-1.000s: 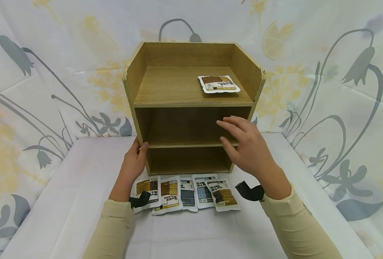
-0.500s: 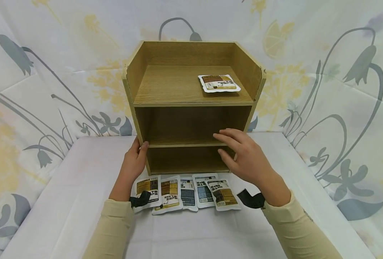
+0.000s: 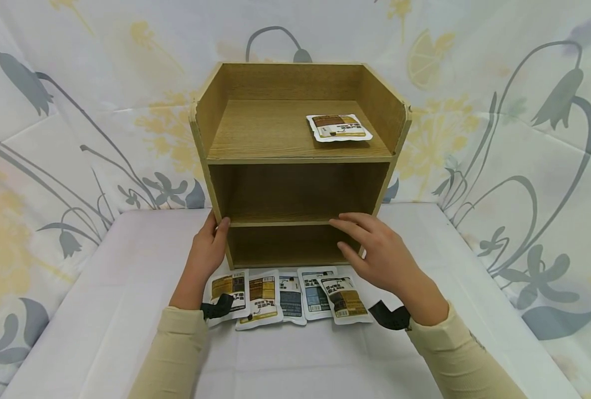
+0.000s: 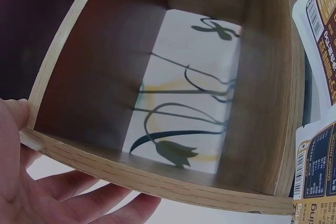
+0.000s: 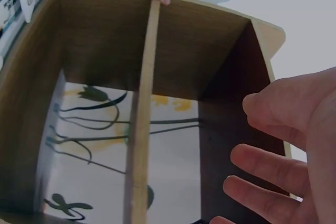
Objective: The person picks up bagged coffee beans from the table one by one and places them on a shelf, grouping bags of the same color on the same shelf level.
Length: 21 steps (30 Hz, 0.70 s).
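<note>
A wooden shelf unit with a top tray and two openings below stands at mid-table. My left hand holds its left side panel; in the left wrist view the thumb lies at the front edge by the middle board and the fingers run along the outside. My right hand, fingers spread and slightly bent, hovers before the lower right of the unit with nothing in it. On the top tray, toward the right, lies a white-edged food pouch with brown and yellow print.
Several similar pouches lie in an overlapping row before the unit, among them a brown-and-yellow pouch at the right end and a blue-labelled pouch beside it. A white cloth covers the table. Flower-printed fabric hangs behind.
My right hand has moved down along the front of the unit, from the middle opening to the height of the lower one. My left hand stays on the side panel, and the pouches have not moved.
</note>
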Tool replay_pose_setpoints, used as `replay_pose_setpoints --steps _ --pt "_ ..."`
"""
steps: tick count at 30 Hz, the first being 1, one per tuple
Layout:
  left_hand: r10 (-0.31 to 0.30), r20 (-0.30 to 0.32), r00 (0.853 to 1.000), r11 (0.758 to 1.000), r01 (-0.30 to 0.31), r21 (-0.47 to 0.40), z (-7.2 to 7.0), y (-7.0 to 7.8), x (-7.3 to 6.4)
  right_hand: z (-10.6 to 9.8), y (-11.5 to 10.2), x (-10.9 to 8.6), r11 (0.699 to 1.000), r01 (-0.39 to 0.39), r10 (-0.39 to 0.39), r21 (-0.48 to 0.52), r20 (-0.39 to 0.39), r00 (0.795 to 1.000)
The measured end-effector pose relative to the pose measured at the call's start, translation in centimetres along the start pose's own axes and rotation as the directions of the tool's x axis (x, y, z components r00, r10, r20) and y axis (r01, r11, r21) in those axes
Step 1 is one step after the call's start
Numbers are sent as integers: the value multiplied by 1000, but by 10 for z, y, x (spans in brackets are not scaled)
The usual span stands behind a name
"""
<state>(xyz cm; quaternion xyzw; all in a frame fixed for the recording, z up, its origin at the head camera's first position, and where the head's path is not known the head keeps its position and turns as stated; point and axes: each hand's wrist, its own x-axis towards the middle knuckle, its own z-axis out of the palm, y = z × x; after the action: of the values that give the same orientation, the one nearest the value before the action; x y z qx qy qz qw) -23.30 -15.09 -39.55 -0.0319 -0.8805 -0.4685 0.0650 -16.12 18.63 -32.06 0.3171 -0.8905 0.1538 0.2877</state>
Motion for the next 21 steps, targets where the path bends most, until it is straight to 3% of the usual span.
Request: replay_pose_setpoints --steps 21 --pt "1 -12 1000 1000 -1 -6 1 -1 0 22 3 -34 998 -68 68 0 113 991"
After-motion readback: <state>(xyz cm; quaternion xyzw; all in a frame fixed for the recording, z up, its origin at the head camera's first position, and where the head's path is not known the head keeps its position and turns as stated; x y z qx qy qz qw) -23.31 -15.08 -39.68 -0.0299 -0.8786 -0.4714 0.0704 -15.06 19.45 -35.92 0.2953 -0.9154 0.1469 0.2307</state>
